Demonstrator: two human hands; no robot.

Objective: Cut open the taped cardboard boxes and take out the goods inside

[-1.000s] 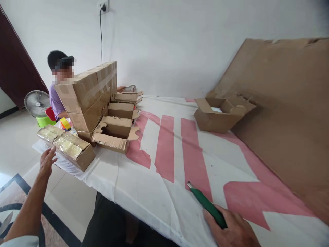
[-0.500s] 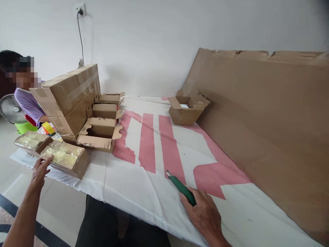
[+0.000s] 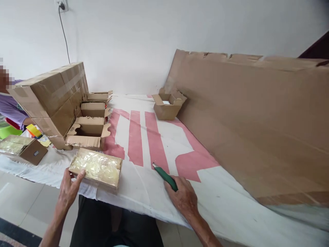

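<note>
My left hand [image 3: 70, 187] grips the near left corner of a taped cardboard box [image 3: 99, 168], thumb on top and fingers at its side. Shiny yellowish tape covers the box's top. In my right hand [image 3: 183, 195] is a green utility knife [image 3: 166, 178], its tip pointing forward and left over the red-striped cloth. The knife and the box are apart. Left of the held box sits another taped box [image 3: 19, 147] with a small label on its end.
Stacked sealed cartons [image 3: 56, 92] stand at the left, with open boxes [image 3: 88, 132] beside them. Another open box [image 3: 168, 104] sits farther back, by a large leaning cardboard sheet [image 3: 244, 120]. A tape roll [image 3: 34, 131] lies near a person in a purple sleeve [image 3: 11, 108].
My left hand has brought the taped box to the right, away from the other taped box. The view has turned right; my right hand still holds the knife.
</note>
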